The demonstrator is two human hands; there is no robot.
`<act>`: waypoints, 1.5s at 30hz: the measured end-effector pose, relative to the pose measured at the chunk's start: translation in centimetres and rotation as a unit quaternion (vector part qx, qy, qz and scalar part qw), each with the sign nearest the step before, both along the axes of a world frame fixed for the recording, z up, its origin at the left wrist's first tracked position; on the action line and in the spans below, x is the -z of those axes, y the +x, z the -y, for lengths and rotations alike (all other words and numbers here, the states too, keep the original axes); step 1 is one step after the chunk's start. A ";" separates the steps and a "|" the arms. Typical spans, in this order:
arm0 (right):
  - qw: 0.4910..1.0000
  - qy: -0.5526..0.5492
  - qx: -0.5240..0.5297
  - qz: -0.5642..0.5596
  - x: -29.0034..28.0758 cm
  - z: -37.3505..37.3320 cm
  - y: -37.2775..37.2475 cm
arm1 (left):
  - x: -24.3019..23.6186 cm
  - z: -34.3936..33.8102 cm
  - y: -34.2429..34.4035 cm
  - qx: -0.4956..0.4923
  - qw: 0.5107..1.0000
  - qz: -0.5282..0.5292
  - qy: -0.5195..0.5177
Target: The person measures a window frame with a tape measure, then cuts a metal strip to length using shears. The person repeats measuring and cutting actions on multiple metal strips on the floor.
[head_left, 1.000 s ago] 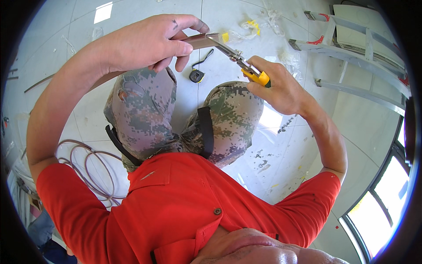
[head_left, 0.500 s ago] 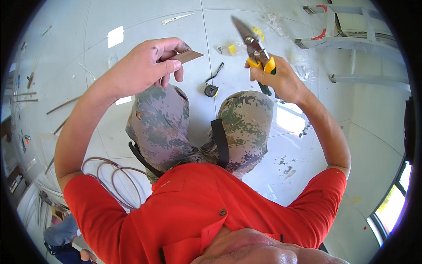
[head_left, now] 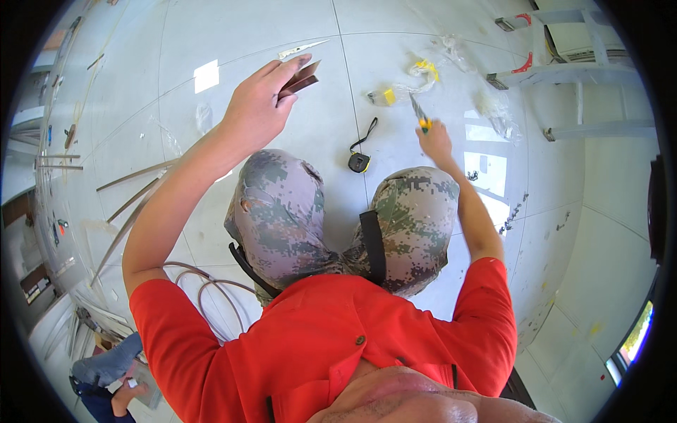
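Observation:
My left hand [head_left: 255,102] is raised ahead of my left knee, fingers and thumb closed on a short brown piece of angled trim [head_left: 302,80]. Its cut end points to the right. Lower and farther out, beyond my right knee, my right hand [head_left: 436,142] grips tin snips [head_left: 419,113] by their yellow handles. Their blades point away from me, close to the floor; the palm hides most of the handles. A black and yellow tape measure [head_left: 359,163] with a wrist loop lies on the floor between the hands.
Clear plastic wrappers with yellow parts [head_left: 389,96] lie ahead of the snips. An aluminium ladder [head_left: 550,73] is at the far right. Long brown strips [head_left: 134,201] and coiled brown trim [head_left: 204,283] lie left. Another person [head_left: 106,374] is at lower left.
My right hand has carried the snips down and away toward the floor. My left hand has turned and moved slightly farther out with the brown trim, showing its angled end.

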State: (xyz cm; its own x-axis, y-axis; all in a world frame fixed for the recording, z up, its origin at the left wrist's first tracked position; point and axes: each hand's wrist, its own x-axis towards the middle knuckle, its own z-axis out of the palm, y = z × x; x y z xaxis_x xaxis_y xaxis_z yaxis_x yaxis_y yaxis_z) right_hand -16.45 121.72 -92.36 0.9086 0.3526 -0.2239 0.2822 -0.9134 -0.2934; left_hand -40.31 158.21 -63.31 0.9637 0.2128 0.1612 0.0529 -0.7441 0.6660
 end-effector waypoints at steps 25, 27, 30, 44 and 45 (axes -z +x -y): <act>0.623 0.442 0.149 -0.628 3.7 -9.1 -8.9 | 33.9 -4.2 9.6 0.052 0.945 -0.324 0.005; 0.608 0.453 0.146 -0.635 3.0 -9.7 -8.6 | 34.8 -3.2 8.3 0.047 0.981 -0.157 0.104; 0.575 0.463 0.119 -0.664 2.8 -10.7 -8.6 | 33.3 0.1 5.6 0.096 0.959 -0.178 -0.201; 0.851 0.202 -0.473 -0.104 0.8 -19.3 -7.9 | 27.5 5.9 -9.8 -0.245 0.738 -0.125 -0.616; 0.833 0.172 -0.525 -0.008 1.1 -19.8 -7.9 | 26.6 6.2 -11.6 -0.273 0.726 -0.130 -0.617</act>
State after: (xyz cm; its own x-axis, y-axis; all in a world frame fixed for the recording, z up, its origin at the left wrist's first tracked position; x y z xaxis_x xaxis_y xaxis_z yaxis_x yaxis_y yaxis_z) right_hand -24.35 141.56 -93.51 0.0557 0.9974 0.0456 0.8663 -0.0255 -0.4988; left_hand -51.92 152.00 -89.92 0.6442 0.4028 -0.6502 0.3602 0.5902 0.7224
